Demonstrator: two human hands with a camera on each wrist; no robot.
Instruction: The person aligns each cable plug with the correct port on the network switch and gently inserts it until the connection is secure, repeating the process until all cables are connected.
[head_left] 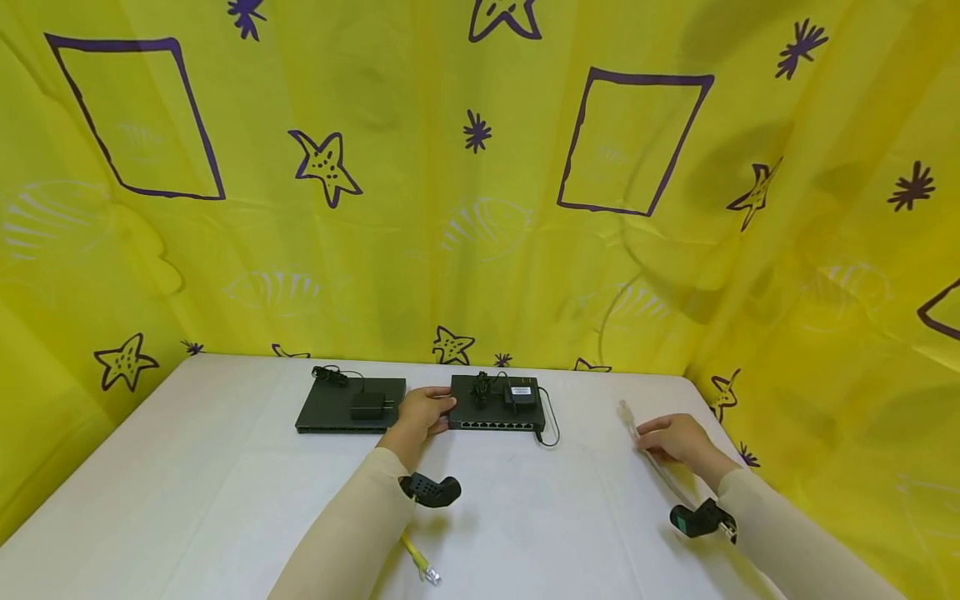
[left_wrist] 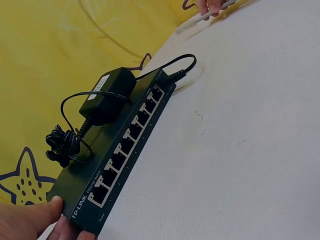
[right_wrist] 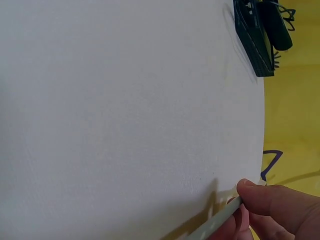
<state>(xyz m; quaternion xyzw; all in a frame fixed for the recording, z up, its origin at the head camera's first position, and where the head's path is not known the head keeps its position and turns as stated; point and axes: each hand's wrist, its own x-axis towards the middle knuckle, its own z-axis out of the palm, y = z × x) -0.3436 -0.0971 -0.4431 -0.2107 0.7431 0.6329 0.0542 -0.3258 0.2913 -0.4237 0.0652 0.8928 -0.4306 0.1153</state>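
My left hand [head_left: 422,418] grips the left end of a black TP-LINK Ethernet switch [head_left: 468,410], thumb on top and fingers beneath. In the left wrist view the row of ports along the front of the switch [left_wrist: 102,220] shows no cables in it. A black power adapter [left_wrist: 111,97] with a bundled cord lies on top, and its lead runs to the right end of the switch. Off to the right, my right hand [head_left: 681,442] pinches a pale grey Ethernet cable [right_wrist: 217,221] close behind its plug [head_left: 625,411], which points away from me.
Left of my left hand lies a second black box [head_left: 322,406] with its own power adapter [head_left: 368,406] on top. A yellow network cable [head_left: 412,552] with a clear plug pokes out from under my left sleeve. Behind the white table [head_left: 555,517] hangs a yellow patterned curtain [head_left: 405,250].
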